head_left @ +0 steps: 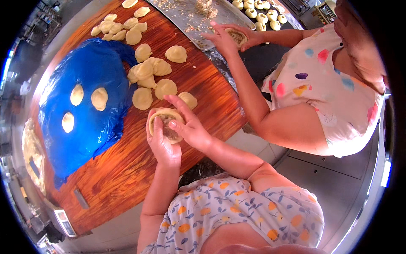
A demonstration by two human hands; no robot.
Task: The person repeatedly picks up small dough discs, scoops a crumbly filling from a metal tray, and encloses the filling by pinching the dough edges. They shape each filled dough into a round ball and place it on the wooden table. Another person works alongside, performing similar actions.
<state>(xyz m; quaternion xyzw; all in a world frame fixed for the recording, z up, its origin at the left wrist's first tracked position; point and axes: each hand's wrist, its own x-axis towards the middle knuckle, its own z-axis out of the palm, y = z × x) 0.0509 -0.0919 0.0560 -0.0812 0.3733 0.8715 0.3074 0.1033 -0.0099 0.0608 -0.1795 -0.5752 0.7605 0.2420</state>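
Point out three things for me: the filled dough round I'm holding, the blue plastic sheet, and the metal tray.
Filled dough round [166, 122]: head view, on its filled centre.
Blue plastic sheet [86, 120]: head view, on a bare part near its middle.
Metal tray [230, 16]: head view, on its bare surface.

- Our left forearm [158, 186] reaches almost straight out ahead of us, bare to the elbow
- Our left hand [165, 148] is cupped, its thumb [158, 127] laid over the top
- Our right forearm [232, 156] slants forward and leftward, elbow bent
- Our right hand [192, 127] comes close beside the left, fingers stretched forward, thumb pointing left, spread from them
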